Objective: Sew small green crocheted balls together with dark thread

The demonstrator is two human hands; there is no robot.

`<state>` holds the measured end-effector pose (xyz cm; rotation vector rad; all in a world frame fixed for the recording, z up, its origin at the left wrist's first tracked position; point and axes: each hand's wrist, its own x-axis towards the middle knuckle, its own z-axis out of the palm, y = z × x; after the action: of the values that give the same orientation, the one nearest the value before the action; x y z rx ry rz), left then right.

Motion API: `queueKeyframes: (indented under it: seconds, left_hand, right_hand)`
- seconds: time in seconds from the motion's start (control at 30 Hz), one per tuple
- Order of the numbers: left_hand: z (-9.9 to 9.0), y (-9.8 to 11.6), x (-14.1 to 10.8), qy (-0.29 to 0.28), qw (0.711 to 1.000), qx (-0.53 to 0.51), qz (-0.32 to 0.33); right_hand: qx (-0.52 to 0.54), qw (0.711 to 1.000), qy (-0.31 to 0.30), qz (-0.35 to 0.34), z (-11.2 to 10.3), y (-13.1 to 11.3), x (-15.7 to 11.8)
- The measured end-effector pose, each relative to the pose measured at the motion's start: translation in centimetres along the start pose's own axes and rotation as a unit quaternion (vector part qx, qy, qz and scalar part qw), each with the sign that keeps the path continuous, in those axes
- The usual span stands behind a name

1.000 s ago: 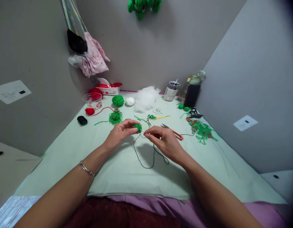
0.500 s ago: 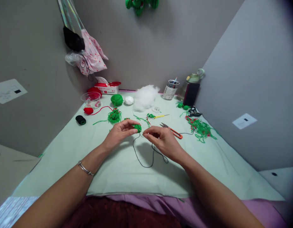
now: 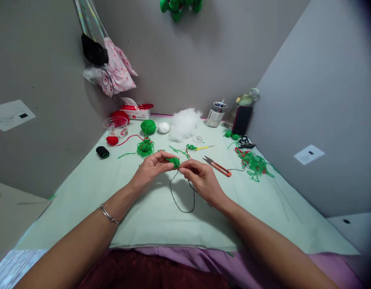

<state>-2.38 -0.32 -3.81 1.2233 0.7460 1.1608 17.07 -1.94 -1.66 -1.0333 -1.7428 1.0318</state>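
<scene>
Between the thumb and fingers of my left hand (image 3: 152,168) is a small green crocheted piece (image 3: 174,161) with dark thread across it. My right hand (image 3: 201,178) is pinched close against the piece's right side. What its fingertips grip is too small to make out. A dark thread (image 3: 183,211) hangs from the piece and loops over the table below both hands. To the right of my right hand lie orange-handled thread snips (image 3: 218,166). A yellow-handled crochet hook (image 3: 203,147) rests just beyond my hands, beside green and red yarn scraps.
A green yarn ball (image 3: 148,127), white stuffing (image 3: 185,124) and a tissue box (image 3: 138,112) stand along the back. At right are tangled green yarn (image 3: 254,164), a can of pens (image 3: 215,114) and a phone (image 3: 242,120). A black thread spool (image 3: 102,152) lies at left.
My right hand has moved slightly left, up against the green piece. The dark thread loop that showed below my right hand is now mostly hidden behind it. My left hand stays in place.
</scene>
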Motion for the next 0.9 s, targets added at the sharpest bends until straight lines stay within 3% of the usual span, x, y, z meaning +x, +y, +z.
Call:
queueKeyframes:
  seconds: [0.2,0.7,0.9]
  left_hand:
    - [0.3,0.17,-0.03,0.023,0.999,0.015,0.027]
    - [0.19,0.02,-0.08,0.026,0.998,0.027,0.057]
    - [0.29,-0.05,-0.06,0.02,0.998,0.021,0.054]
  right_hand:
    - [0.007,1.0,0.007,-0.003,0.1,-0.01,-0.02]
    - [0.044,0.997,-0.046,0.049,-0.31,-0.24,-0.11]
    - [0.018,1.0,-0.011,0.012,-0.03,-0.14,-0.13]
